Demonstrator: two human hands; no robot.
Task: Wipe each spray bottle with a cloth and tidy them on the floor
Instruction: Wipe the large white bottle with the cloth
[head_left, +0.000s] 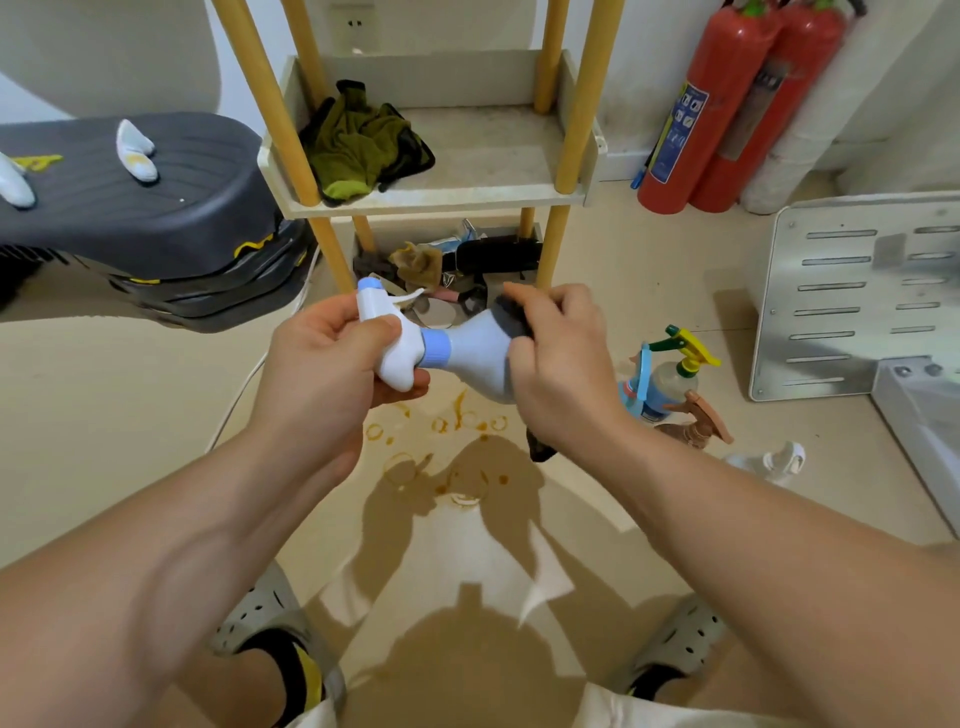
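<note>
Floor (130, 441), beige with orange ring stains, is what a dropped bottle would hit. The white plastic spray bottle with a blue collar (475, 358) is held sideways in the air above it, in front of the yellow-posted shelf rack (441, 200).

Risks, my read:
- The trigger lever is exposed just beside the left fingers, so a stray squeeze could spray toward the rack.
- Wiping force on the body could twist the bottle out of the head-end grip.
- Three more bottles stand close together on the floor at right: a blue-labelled one with a yellow-green trigger (670, 374), a brown-trigger one (696, 423) and a small white one (774, 460). A careless set-down there could topple them.

Left hand (317, 364): fingers curled tight round the sprayer head.

Right hand (561, 358): fingers curled, pressing a dark grey cloth (511, 314) onto the bottle body. The cloth's tail hangs below the wrist.
</note>
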